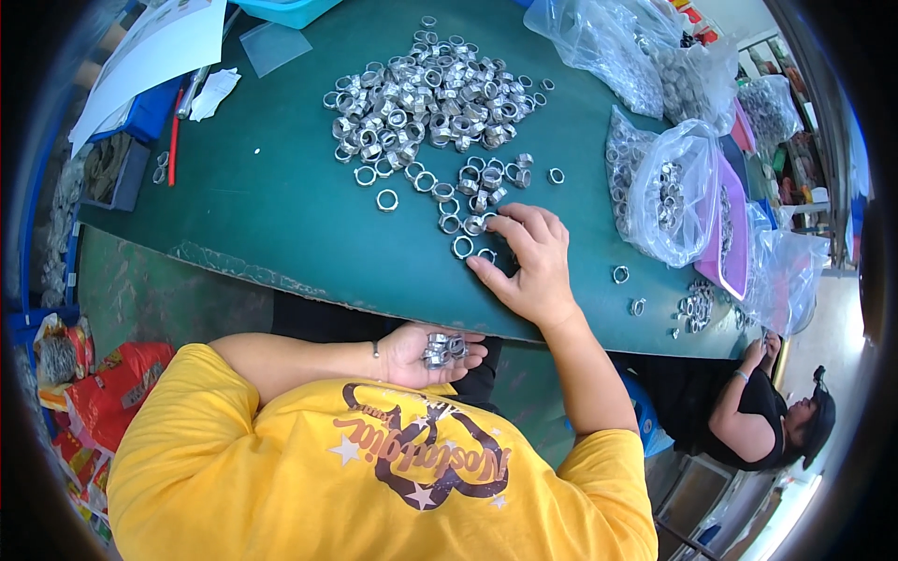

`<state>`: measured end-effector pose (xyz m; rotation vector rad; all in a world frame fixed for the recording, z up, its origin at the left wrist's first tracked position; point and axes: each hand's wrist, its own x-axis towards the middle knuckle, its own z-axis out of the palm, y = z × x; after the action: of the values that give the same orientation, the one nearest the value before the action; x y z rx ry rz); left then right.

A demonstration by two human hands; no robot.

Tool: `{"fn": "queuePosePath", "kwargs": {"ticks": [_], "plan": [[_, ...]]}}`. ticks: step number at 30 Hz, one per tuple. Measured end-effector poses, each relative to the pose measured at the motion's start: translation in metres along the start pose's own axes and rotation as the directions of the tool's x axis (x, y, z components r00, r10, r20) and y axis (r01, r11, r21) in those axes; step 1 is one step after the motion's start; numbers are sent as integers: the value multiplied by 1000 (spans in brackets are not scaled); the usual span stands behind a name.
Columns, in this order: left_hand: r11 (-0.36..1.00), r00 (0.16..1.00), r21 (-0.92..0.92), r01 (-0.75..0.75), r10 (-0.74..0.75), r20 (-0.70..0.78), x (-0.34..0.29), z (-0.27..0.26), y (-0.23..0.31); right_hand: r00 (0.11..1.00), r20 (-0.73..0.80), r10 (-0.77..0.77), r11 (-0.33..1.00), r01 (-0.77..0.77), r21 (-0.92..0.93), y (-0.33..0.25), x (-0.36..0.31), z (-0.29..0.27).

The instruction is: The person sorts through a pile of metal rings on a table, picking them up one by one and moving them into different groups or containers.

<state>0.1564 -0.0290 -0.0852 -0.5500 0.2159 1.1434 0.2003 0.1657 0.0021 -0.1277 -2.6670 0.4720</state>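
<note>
My left hand (404,357) is palm up below the table edge, fingers slightly curled, cradling several small silvery metal ring nuts (443,350). Over the green tabletop, my right hand (534,261) comes down at the near end of a trail of loose ring nuts (450,224). Its thumb and forefinger are spread apart, with the tips beside or touching the nearest nuts; nothing is plainly gripped, and the undersides of the fingers are hidden. Farther back lies a large heap of the same ring nuts (430,93).
Clear plastic bags of metal parts (678,192) and a purple tray (732,224) stand on the right. A red pen (175,140), paper (154,61) and blue bin (148,107) lie left. The table's worn front edge (253,271) runs before me. A co-worker (748,421) sits right.
</note>
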Motion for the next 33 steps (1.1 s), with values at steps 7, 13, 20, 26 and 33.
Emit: {"fn": "queuePosePath", "kwargs": {"ticks": [7, 13, 20, 26, 33], "plan": [[1000, 1000, -2, 2, -2, 30, 0, -1, 0, 1000, 21, 1, 996, -3, 88, -2, -2, -1], [1000, 1000, 9, -15, 15, 16, -4, 4, -1, 999, 36, -18, 993, 14, 114, -6, 3, 3], [996, 995, 25, -88, 87, 41, 5, 1, -3, 999, -4, 45, 999, -45, -6, -28, 4, 20], [972, 972, 10, -233, 233, 34, 10, 25, -15, 996, 49, -71, 984, 62, 165, -36, -31, -1], [926, 964, 282, -252, 267, -12, 9, 44, -28, 980, -165, -113, 977, 140, 161, -65, -80, 11]]}}
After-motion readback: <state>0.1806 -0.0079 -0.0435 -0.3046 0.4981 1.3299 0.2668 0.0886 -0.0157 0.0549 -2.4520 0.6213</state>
